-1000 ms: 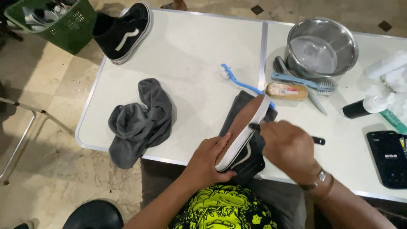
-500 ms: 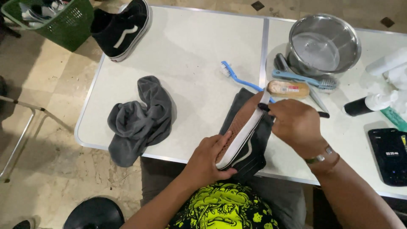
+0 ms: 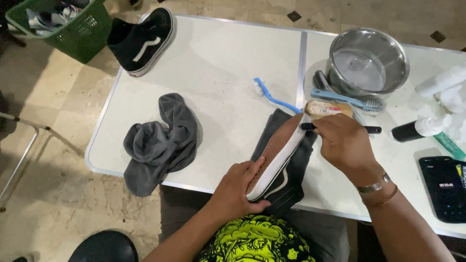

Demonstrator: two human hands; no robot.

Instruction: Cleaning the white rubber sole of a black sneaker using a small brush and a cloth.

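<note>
My left hand point(image 3: 239, 188) grips the heel end of a black sneaker point(image 3: 276, 160) with a white sidewall, tilted so its brown sole faces up. The shoe rests over a dark grey cloth point(image 3: 291, 167) near the table's front edge. My right hand point(image 3: 345, 144) is closed around a thin black-handled brush point(image 3: 371, 129), whose head touches the white sidewall near the toe. Right behind that hand lies a wooden scrub brush point(image 3: 326, 108).
A second black sneaker point(image 3: 141, 41) stands at the far left corner, a crumpled grey towel point(image 3: 158, 143) lies front left. A blue toothbrush point(image 3: 269, 96), a steel bowl point(image 3: 367, 60), a light-blue brush point(image 3: 347, 99), a dark bottle point(image 3: 417, 129) and a phone point(image 3: 444, 188) sit around. A green basket point(image 3: 63, 24) stands on the floor.
My right hand slid with the brush along the sidewall from the middle of the shoe toward the toe, away from me. The left hand kept its grip on the heel.
</note>
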